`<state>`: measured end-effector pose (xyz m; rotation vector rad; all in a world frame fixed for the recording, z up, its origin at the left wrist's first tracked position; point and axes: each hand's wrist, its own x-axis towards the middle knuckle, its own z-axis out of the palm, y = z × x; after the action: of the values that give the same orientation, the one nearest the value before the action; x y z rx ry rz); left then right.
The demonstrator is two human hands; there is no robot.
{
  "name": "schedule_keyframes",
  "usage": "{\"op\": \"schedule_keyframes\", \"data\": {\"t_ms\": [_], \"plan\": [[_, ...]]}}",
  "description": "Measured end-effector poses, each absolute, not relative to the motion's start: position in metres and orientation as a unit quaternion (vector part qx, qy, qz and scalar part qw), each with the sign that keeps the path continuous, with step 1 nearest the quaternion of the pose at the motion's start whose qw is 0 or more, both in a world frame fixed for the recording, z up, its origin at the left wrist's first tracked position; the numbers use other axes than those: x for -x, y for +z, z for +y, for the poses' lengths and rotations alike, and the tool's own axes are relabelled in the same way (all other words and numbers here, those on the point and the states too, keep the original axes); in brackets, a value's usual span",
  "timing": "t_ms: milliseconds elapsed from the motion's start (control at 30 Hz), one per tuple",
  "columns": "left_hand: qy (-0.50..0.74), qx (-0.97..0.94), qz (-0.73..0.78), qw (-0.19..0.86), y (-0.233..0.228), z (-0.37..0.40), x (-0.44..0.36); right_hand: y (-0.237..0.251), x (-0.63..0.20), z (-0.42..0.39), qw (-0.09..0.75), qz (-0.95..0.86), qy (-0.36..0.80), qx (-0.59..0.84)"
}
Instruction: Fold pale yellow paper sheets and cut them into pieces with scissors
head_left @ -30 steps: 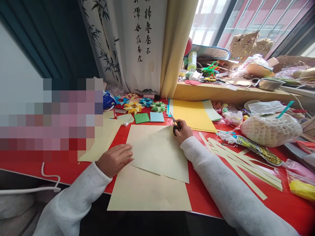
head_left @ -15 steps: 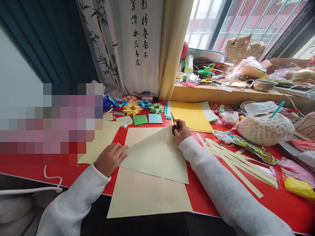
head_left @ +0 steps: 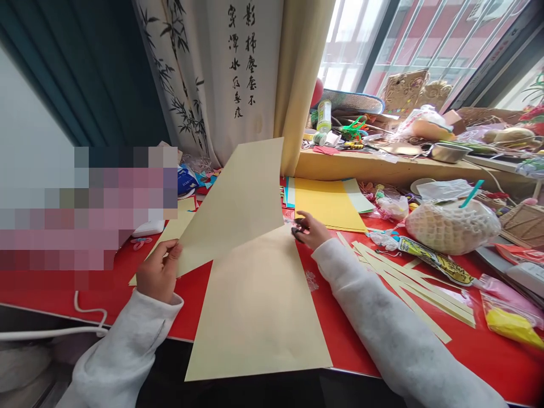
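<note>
Paper (head_left: 238, 198) — in pinched left hand (head_left: 158, 269)

A raised cream sheet (head_left: 246, 198) slants over flat paper (head_left: 259, 317).

Daylight was admitted by a barred window (head_left: 410, 42) at upper right; a dark teal curtain (head_left: 97, 62) was hung at upper left.

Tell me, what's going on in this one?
A person's left hand holds a raised pale sheet by its edge. The right hand holds black-handled scissors near the far right corner of a lower pale sheet, which lies mostly on the red table. Pale paper strips lie to the right.
</note>
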<state>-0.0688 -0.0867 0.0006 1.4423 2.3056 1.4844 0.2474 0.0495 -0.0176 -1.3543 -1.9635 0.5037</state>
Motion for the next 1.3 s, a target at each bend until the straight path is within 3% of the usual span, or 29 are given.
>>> {"op": "schedule_keyframes", "data": {"t_ms": [267,567,767,1000,1300], "plan": [[0.481,-0.476,0.734,0.059,-0.002,-0.085,0.073,-0.013,-0.234,0.031,0.252,-0.803,0.279,0.462],[0.397,-0.627,0.662,0.107,-0.006,-0.082,0.075,0.014,-0.234,0.03,0.346,-0.744,0.387,0.421],[0.304,-0.755,0.576,0.079,-0.009,-0.085,0.066,0.018,-0.242,0.03,0.384,-0.517,0.632,0.43],[0.193,-0.835,0.508,0.086,-0.013,-0.088,0.062,-0.006,-0.26,0.049,0.404,-0.457,0.581,0.539],[0.176,-0.822,0.54,0.043,-0.014,-0.087,0.061,-0.014,-0.265,0.057,0.419,-0.462,0.552,0.554]]}}
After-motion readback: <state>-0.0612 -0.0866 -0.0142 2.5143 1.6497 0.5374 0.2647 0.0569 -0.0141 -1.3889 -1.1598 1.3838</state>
